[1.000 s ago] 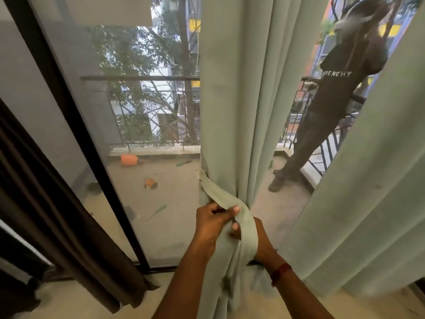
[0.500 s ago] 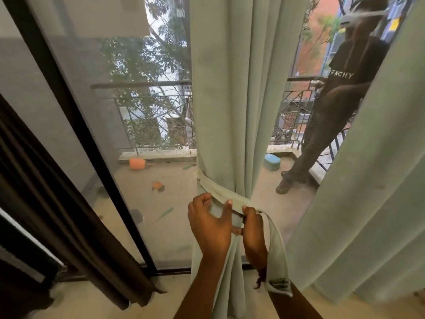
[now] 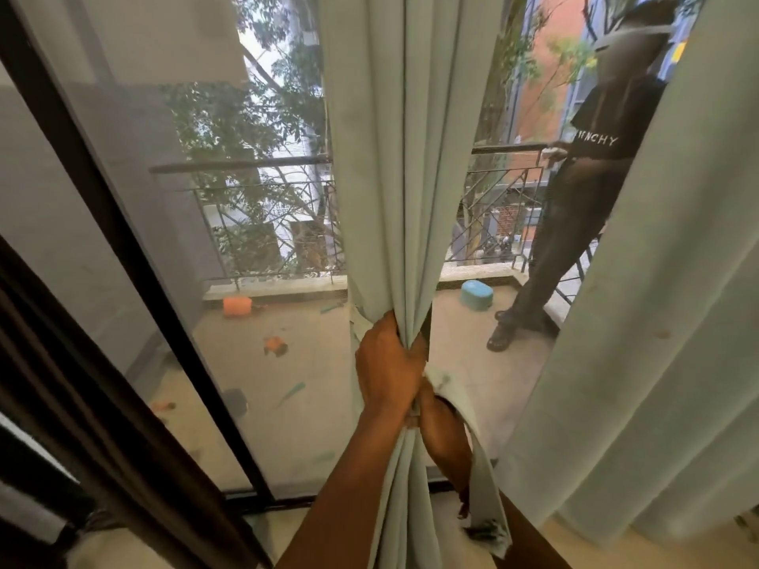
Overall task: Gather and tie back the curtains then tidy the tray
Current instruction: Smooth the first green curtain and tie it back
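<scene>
Bunched curtain [image 3: 410,178] clenched in left hand [image 3: 388,365]; right hand [image 3: 445,433] just below it, gripping the tie [image 3: 482,478]. Cloth looks soft, light, slippy: hold at gathered waist.

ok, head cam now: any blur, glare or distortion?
Head view: wide-angle bend bows the door frame and side curtain; outdoor daylight backlights the gathered curtain, no hard glare; left hand is fairly sharp, right hand partly hidden behind it.

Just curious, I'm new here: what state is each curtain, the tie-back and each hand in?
Middle curtain: bunched, not tied.
Tie-back: loose, end dangling.
Right curtain: hanging ungathered.
Left hand: grips the middle curtain.
Right hand: below it, fingers hidden.
</scene>
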